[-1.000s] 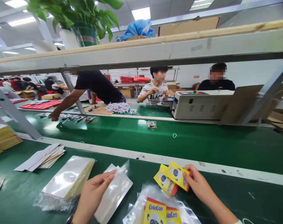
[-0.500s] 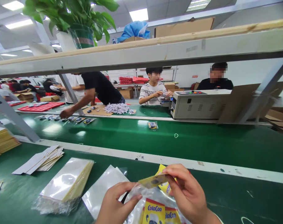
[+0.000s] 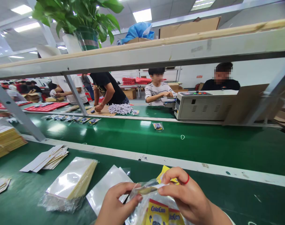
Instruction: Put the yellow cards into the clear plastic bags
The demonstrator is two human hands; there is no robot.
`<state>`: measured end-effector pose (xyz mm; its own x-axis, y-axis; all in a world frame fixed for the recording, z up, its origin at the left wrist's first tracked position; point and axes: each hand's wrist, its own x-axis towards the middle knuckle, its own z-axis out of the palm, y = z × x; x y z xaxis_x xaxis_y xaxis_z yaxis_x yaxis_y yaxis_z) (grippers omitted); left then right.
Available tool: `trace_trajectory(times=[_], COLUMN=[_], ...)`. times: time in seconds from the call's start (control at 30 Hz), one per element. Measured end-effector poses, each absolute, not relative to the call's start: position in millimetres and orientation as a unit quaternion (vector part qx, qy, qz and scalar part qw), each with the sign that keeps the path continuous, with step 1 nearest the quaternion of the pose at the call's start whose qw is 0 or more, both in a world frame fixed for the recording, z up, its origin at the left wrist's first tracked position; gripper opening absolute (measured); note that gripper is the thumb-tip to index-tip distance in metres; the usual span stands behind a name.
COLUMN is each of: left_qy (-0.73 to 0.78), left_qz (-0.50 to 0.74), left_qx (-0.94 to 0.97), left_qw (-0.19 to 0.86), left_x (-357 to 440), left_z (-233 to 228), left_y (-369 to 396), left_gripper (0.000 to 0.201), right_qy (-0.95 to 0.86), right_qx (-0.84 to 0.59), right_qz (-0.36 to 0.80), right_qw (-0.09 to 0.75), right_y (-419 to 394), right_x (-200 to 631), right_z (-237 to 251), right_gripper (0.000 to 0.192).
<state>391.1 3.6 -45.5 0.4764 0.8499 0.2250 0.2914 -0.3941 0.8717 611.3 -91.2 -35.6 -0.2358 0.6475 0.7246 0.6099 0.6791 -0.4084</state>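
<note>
A: Where does the card (image 3: 147, 189) lie?
B: Between the two hands, nearly edge-on, its visible length running roughly from nine to three o'clock. The right hand (image 3: 191, 198) is nearer; its fingers are closed on the three o'clock end.

A: And the left hand (image 3: 120, 201)?
B: Its thumb and forefinger come almost together, with the clear bag (image 3: 144, 183) between them. From the right fingertips, that plastic lies at nine o'clock, so the relation that matters seems to be the card's far end against the bag.

A: Is that end inside?
B: One cannot tell: the film is see-through and shiny, and its opening is hard to make out.

A: What else is hidden?
B: At six o'clock, the printed yellow cards (image 3: 158, 213) above the desk (image 3: 238, 200) are cut off by the frame. At one o'clock, another yellow card (image 3: 165, 170) is mostly behind the right hand.
</note>
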Motion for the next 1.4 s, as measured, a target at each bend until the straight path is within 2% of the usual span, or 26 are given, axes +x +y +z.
trace_trajectory(times=[0.13, 0.3, 0.37, 0.43, 0.53, 0.67, 0.8, 0.9, 1.0, 1.1, 1.23, 1.4], left_qy=[0.366, 0.358, 0.361, 0.363, 0.375, 0.378, 0.367, 0.343, 0.326, 0.377, 0.472, 0.506], left_qz=[0.349, 0.332, 0.319, 0.308, 0.309, 0.322, 0.329, 0.322, 0.333, 0.346, 0.37, 0.369], left_qx=[0.766, 0.78, 0.775, 0.76, 0.73, 0.73, 0.742, 0.758, 0.758, 0.732, 0.671, 0.643], left_qw=[0.396, 0.39, 0.408, 0.443, 0.481, 0.469, 0.454, 0.451, 0.457, 0.45, 0.436, 0.442], left_x=[391.5, 390.4, 388.4, 386.3, 384.9, 387.2, 391.1, 389.9, 381.8, 368.5, 349.7, 335.1], left_z=[-44.9, -47.2, -49.5, -51.8, -53.8, -50.7, -42.1, -39.8, -45.0, -54.0, -63.9, -68.0], left_y=[1.2, 4.1, 6.8, 8.3, 6.9, 2.0, -2.3, -1.9, 8.4, 30.1, 61.2, 77.8], left_gripper=[0.012, 0.017, 0.016, 0.016, 0.019, 0.018, 0.025, 0.033, 0.047, 0.061, 0.069, 0.076], right_qy=[-0.789, -0.738, -0.743, -0.77, -0.792, -0.755, -0.772, -0.774, -0.73, -0.679, -0.649, -0.625], right_qx=[-0.423, -0.436, -0.435, -0.432, -0.449, -0.496, -0.505, -0.511, -0.533, -0.573, -0.604, -0.613], right_qz=[-0.007, -0.079, -0.09, -0.072, 0.009, 0.134, 0.129, 0.122, 0.149, 0.177, 0.222, 0.251], right_qw=[0.446, 0.508, 0.501, 0.464, 0.414, 0.407, 0.364, 0.355, 0.402, 0.424, 0.406, 0.414], right_y=[-85.5, -71.9, -70.3, -71.2, -74.1, -77.3, -78.9, -79.3, -81.8, -87.8, -96.9, -102.4], right_x=[601.0, 575.2, 570.7, 570.3, 572.7, 574.2, 571.8, 570.1, 574.0, 583.2, 594.1, 596.6], right_z=[-35.0, -46.4, -50.5, -52.1, -51.0, -48.8, -52.0, -57.3, -61.9, -65.9, -76.2, -93.5], right_gripper=[0.042, 0.044, 0.044, 0.049, 0.067, 0.08, 0.086, 0.074, 0.051, 0.032, 0.033, 0.04])
